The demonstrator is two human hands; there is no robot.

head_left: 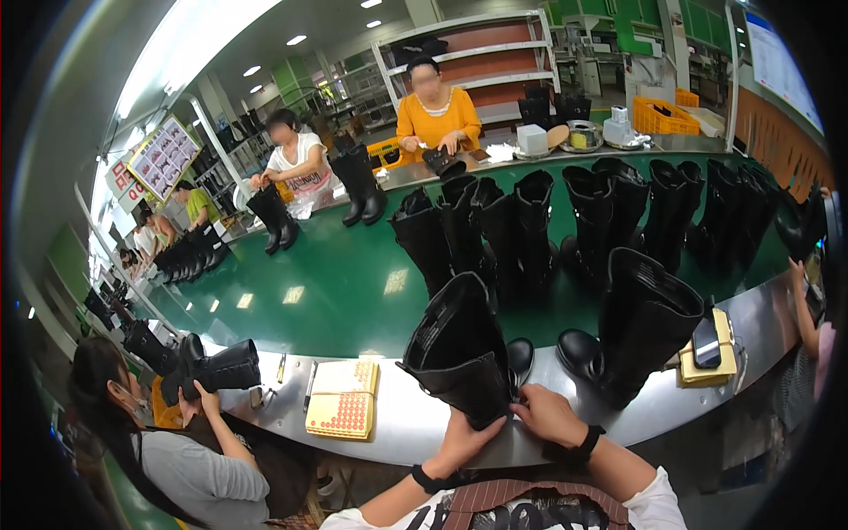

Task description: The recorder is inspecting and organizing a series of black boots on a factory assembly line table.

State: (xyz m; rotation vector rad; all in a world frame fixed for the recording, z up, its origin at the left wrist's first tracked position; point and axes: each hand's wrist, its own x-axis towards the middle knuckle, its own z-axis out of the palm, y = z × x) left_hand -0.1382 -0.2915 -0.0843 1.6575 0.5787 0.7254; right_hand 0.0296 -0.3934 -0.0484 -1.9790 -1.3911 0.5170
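Note:
A tall black boot (464,380) stands upright at the metal edge of the bench in front of me, its wide top opening tilted toward me. My left hand (473,440) is closed around the near side of its lower shaft. My right hand (549,415) pinches at the boot's right side, low on the shaft; the fingertips partly hide what they grip there. Just to the right, apart from both hands, stands a second tall black boot (649,331), its toe pointing left.
Several black boots (521,230) stand on the green conveyor belt (336,274) beyond. Stacked yellow cards (343,402) lie at left; a phone (707,343) rests on another yellow stack at right. A co-worker (190,459) at left holds a boot; others work across the belt.

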